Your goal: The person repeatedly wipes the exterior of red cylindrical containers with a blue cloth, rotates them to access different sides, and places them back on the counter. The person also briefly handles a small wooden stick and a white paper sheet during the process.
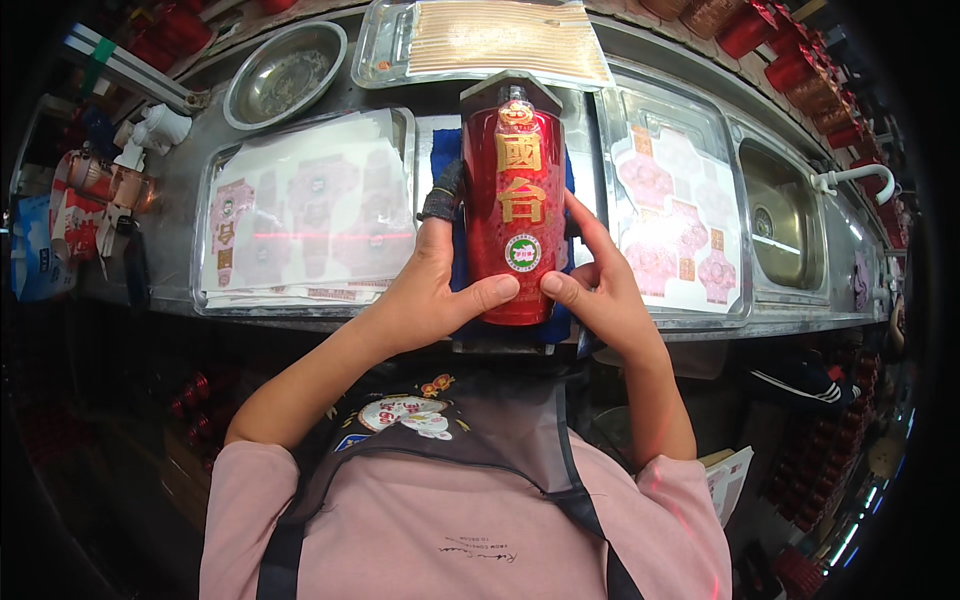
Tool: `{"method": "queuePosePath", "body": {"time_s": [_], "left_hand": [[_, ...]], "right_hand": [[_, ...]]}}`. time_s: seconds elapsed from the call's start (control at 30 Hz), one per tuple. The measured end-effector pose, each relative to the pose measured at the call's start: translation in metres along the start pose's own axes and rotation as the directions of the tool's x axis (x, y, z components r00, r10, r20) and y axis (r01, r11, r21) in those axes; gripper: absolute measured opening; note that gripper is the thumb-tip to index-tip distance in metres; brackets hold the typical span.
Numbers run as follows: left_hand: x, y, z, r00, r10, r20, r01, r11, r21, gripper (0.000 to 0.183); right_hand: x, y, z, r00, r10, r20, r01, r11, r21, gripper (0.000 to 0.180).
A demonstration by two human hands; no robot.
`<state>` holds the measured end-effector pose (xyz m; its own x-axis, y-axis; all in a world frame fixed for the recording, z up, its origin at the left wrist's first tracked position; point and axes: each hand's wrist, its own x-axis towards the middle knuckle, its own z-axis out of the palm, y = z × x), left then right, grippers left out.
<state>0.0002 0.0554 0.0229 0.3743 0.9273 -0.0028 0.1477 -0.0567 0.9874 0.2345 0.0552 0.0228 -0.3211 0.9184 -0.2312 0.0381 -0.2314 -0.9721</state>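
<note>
A glossy red bottle (pixel 484 247) with gold characters and a round green-and-white emblem lies before me, its neck pointing away. My left hand (pixel 420 292) grips its left side, the thumb pressed near the base; dark covers wrap some of that hand's fingertips. Opposite it, my right hand (pixel 604 292) holds the right side, with its thumb also near the base. Under the bottle is a blue cloth (pixel 445 148). A grey angular block (pixel 476 96) shows behind the neck. The undersides of both hands are hidden.
A tray of decal sheets (pixel 315 195) stands left; another sheet of pink decals (pixel 679 225) lies in a tray on the right. Gold-striped sheets (pixel 510 37) lie at the back. A metal bowl (pixel 285 75) sits back left, a sink (pixel 776 217) far right. Red vessels (pixel 791 67) line the shelf.
</note>
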Motion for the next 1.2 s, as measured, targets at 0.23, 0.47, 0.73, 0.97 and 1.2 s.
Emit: {"method": "queuePosePath", "body": {"time_s": [0.23,0.47,0.73,0.97,1.2], "left_hand": [[-0.002,0.000,-0.007,0.993,0.095,0.068,-0.096,0.995,0.010,0.107],[-0.006,-0.007,-0.005,0.998,0.017,-0.053,-0.028,0.972,-0.232,0.085],[0.003,-0.008,0.009,1.000,-0.008,-0.022,-0.002,0.917,-0.399,0.067],[-0.002,-0.011,0.001,0.993,-0.077,0.090,0.103,0.938,-0.331,0.070],[-0.003,0.004,0.005,1.000,-0.029,0.007,0.029,0.925,-0.379,0.071]], "right_hand": [[-0.006,-0.002,-0.001,0.999,-0.028,0.037,0.029,0.998,-0.049,0.093],[0.008,-0.039,0.003,0.897,-0.441,-0.023,0.350,0.742,-0.572,0.079],[0.034,-0.043,0.000,0.930,-0.360,0.078,0.274,0.534,-0.799,0.085],[0.032,-0.045,0.002,0.941,-0.325,0.094,0.279,0.588,-0.759,0.092],[0.030,-0.048,-0.008,0.955,-0.294,0.043,0.244,0.695,-0.677,0.078]]}}
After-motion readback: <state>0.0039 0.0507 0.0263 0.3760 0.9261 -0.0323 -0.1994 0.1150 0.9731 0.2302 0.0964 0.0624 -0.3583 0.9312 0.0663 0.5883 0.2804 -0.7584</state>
